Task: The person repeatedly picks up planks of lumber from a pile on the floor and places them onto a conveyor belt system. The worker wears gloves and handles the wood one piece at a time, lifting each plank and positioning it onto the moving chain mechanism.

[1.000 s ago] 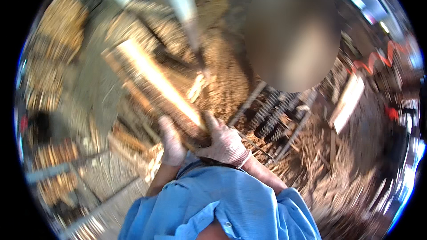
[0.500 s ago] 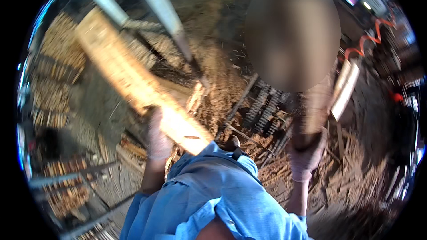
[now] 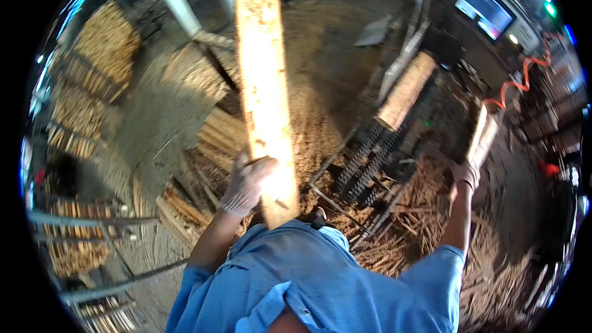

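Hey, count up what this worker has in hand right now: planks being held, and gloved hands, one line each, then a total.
Wooden planks held: 2, the long plank in the left hand and the shorter plank in the right hand
Gloved hands: 2
Total: 4

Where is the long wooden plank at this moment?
In the head view, the long wooden plank runs from top centre down to the person's chest, gripped near its lower end by the gloved left hand, above the sawdust-covered floor.
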Demonstrator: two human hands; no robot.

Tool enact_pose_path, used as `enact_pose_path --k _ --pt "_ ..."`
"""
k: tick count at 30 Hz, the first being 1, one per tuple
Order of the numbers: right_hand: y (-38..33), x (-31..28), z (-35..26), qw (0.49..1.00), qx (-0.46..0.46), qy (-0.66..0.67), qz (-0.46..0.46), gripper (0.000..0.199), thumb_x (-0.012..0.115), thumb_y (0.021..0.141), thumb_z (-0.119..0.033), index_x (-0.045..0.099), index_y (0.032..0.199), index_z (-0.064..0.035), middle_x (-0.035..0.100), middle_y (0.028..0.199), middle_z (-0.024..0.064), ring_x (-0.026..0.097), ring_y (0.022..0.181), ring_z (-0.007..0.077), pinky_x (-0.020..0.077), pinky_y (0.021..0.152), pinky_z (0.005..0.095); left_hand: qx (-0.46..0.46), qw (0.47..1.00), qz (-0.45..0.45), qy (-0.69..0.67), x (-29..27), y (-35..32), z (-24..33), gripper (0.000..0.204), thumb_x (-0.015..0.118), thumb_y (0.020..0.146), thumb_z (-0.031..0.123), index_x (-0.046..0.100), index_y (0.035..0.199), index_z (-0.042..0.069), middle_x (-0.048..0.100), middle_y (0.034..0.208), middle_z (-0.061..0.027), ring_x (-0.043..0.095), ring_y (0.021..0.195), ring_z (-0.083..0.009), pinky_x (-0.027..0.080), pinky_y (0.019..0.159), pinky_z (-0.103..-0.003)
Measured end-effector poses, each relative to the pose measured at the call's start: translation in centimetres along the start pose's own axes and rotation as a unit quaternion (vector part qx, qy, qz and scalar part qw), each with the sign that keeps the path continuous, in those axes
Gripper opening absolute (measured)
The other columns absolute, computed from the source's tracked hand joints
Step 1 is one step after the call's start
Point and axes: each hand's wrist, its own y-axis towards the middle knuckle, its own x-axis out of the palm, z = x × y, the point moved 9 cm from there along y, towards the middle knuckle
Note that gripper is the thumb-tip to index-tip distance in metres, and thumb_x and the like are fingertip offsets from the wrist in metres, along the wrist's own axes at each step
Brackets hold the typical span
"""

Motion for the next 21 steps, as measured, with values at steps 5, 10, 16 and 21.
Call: enact_pose_path --k 5,10,16,21 --pt "-17.1 -6.5 -13.4 0.86 -0.331 0.341 0.186 0.076 0.078 0.081 -0.058 0.057 0.132 -0.0049 0.062 0.127 0.023 0.061 0.121 0.035 0.0534 0.101 0.0443 -0.106 0.988 0.003 -0.111 3.0 -0.2 1.0 0.054 0.063 0.092 0.001 0.048 0.144 0.0 0.063 0.122 -0.0135 0.062 0.104 -0.0178 0.055 0.081 -0.031" --pt "-31.1 -3.0 -23.1 0.622 -0.439 0.634 -0.137 0.09 0.08 0.085 -0.048 0.039 0.153 -0.0058 0.056 0.143 0.0235 0.057 0.13 0.0349 0.0502 0.108 0.0416 0.115 0.99 -0.081 0.018 11.8 3.5 7.7 0.071 0.06 0.094 0.01 0.031 0.157 0.001 0.045 0.149 -0.0269 0.055 0.129 -0.0391 0.049 0.108 -0.045" --pt "-23.2 0.2 -20.6 0.49 -0.129 0.847 -0.16 0.037 0.067 0.1 -0.018 0.056 0.131 -0.0013 0.069 0.115 0.0085 0.066 0.103 0.0181 0.0547 0.091 0.0304 0.17 0.928 -0.314 0.107 17.4 4.3 9.2 0.072 0.069 0.083 0.013 0.045 0.149 -0.004 0.03 0.161 -0.031 0.026 0.151 -0.0462 0.027 0.124 -0.048" --pt "-13.2 5.5 -17.7 0.515 0.077 0.83 -0.2 0.069 0.079 0.089 -0.016 0.043 0.139 0.0145 0.064 0.131 0.0261 0.062 0.122 0.0318 0.0458 0.111 0.0408 0.122 0.966 -0.227 -0.025 13.2 2.8 5.1 0.061 0.067 0.088 0.008 0.051 0.146 -0.002 0.04 0.157 -0.0273 0.039 0.148 -0.0356 0.035 0.122 -0.042"
